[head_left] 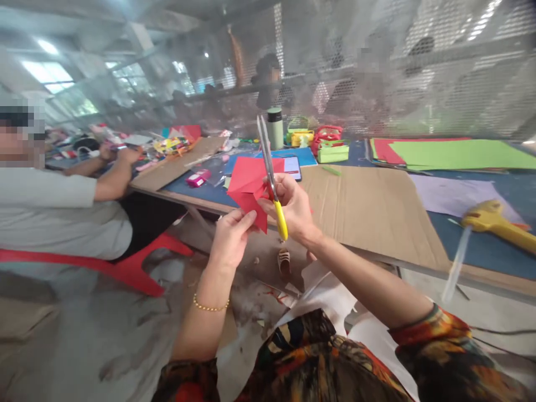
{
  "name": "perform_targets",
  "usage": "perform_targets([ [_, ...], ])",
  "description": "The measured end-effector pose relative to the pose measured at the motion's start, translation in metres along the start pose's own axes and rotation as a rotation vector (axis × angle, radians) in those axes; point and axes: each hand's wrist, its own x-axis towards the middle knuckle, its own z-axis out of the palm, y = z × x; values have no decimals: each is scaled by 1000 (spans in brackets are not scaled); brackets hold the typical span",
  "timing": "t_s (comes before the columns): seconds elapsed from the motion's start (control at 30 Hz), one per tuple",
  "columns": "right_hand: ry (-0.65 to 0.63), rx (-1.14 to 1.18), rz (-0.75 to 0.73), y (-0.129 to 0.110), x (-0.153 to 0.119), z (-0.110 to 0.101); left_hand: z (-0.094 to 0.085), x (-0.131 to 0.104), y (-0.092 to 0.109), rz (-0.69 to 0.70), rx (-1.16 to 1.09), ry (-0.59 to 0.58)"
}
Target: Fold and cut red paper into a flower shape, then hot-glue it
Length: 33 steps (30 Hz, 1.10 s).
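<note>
From the head view, the only one I have, I report the following. The left hand [231,237] is closed in a pinch, thumb over fingers, on the near corner of the red paper [245,174]. The paper is raised in front of the near edge of the table [444,228], folded or overlapped, with one flap hanging down between the hands.

The right hand [296,205] is curled round the scissors [267,153], blades pointing up and away, tips slightly parted. Its fingertips also reach the paper's right side; how firmly they grip I cannot tell. I judge the scissors are carried this way so the fingers remain free to steady the fold.

Beyond the paper lie a phone [292,167] and a bottle [275,129]. To the right, cardboard [372,215] covers the table, presumably to protect it. The glue gun [488,218] sits far right, nozzle toward the near edge, probably for easy reach. Green sheets [460,153] are stacked behind. At left, a co-worker's arm [115,180] rests at the same table.
</note>
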Motion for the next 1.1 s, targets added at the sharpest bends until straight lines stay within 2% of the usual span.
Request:
perform_targets([
  [0.07, 1, -3, 33, 6, -2, 3, -15, 7, 2, 112, 31, 114],
  [0.13, -29, -55, 141, 11, -9, -3, -36, 19, 12, 255, 105, 240],
  [0.2, -161, -152, 329, 16, -19, -12, -57, 31, 27, 386, 219, 348],
  [0.27, -411, -259, 516, 16, -31, -23, -70, 41, 41, 456, 303, 374],
  [0.3, -444, -276, 517, 13, -36, -28, -73, 45, 48, 470, 324, 366],
  [0.37, -385, -271, 447, 0, -42, -38, -68, 54, 57, 475, 326, 315],
  [0.47, -283, -192, 427, -36, -39, -50, -42, 71, 63, 433, 302, 136],
  [0.53, -180, -189, 354, -62, -31, -58, -17, 87, 61, 371, 298, -52],
  [0.6, -25, -212, 238, -81, -24, -64, 15, 106, 57, 328, 310, -245],
  [0.73, 338, -181, 89, -93, -27, -77, 90, 149, 48, 302, 321, -538],
  [0.8, 404, -207, 125, -94, -37, -86, 128, 166, 41, 229, 301, -687],
  [0.87, 392, -266, 203, -99, -49, -97, 158, 177, 31, 137, 255, -831],
  [0.97, 404, -383, 224, -113, -63, -116, 179, 184, 6, -10, 118, -961],
  [1.1, 378, -484, 233, -129, -56, -147, 171, 189, -37, -213, -51, -979],
])
